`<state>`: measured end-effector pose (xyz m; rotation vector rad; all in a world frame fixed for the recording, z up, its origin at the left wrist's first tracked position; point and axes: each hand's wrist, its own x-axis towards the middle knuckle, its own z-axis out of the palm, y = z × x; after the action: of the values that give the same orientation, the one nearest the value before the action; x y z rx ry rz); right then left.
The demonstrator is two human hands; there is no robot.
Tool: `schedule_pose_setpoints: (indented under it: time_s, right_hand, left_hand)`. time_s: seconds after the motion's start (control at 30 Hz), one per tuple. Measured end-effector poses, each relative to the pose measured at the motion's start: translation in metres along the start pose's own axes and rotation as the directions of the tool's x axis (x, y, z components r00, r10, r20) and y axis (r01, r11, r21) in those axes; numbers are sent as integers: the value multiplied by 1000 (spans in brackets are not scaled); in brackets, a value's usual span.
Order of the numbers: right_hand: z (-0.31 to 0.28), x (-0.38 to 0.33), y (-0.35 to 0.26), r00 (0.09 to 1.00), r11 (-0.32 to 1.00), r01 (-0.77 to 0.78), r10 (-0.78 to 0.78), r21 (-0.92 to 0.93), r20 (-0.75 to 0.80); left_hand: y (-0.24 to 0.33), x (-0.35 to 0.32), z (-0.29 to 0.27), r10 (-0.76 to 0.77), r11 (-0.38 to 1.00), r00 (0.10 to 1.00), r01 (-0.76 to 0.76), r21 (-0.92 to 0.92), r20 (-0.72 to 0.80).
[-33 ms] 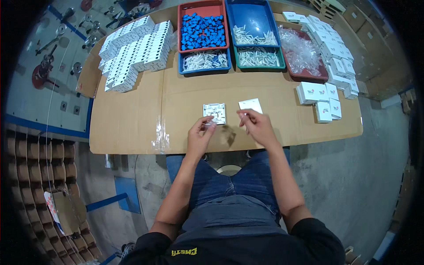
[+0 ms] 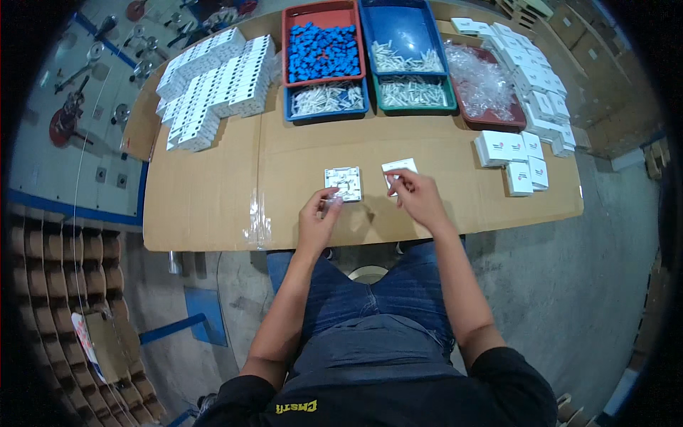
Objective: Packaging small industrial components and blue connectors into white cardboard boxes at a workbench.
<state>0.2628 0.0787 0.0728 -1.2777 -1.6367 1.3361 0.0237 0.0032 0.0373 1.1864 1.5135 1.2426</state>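
The white plate point(image 2: 343, 183) lies flat on my brown cardboard table point(image 2: 206, 199), near the front edge, just past my left hand point(image 2: 318, 220). My left fingers are curled around a small clear bag point(image 2: 331, 204) beside it. My right hand point(image 2: 420, 198) pinches the edge of a small white box point(image 2: 398, 169) with bent fingers, just right of the plate.

At the far side of the table are trays: a red tray point(image 2: 324, 50) of blue bits, a blue tray point(image 2: 404, 39) and two lower ones with little white pieces. White boxes are stacked on the left point(image 2: 213, 82) and more lie on the right point(image 2: 523, 153). The floor point(image 2: 612, 285) is grey. A wall with tools point(image 2: 78, 85) is on my left.

I cannot tell what is in the bag; it is too small. The picture bends and goes dark at the rim.
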Motion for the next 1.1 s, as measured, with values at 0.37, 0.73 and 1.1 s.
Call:
schedule_pose_setpoints:
  time_s: [0.37, 0.73, 1.1]
  right_hand:
    - [-109, 179, 11, 938, 870, 93, -240, -485, -250]
    - [-111, 313, 13, 876, 613, 1, -381, -790, -295]
    - [-118, 364, 46, 905, 546, -37, -337, -837, -260]
  left_hand:
    - [-52, 5, -5, 276, 938, 940, -217, 271, -200]
    - [-47, 5, -10, 248, 907, 946, -151, 393, -209]
    - [-44, 11, -10, 325, 858, 927, -206, 470, -189]
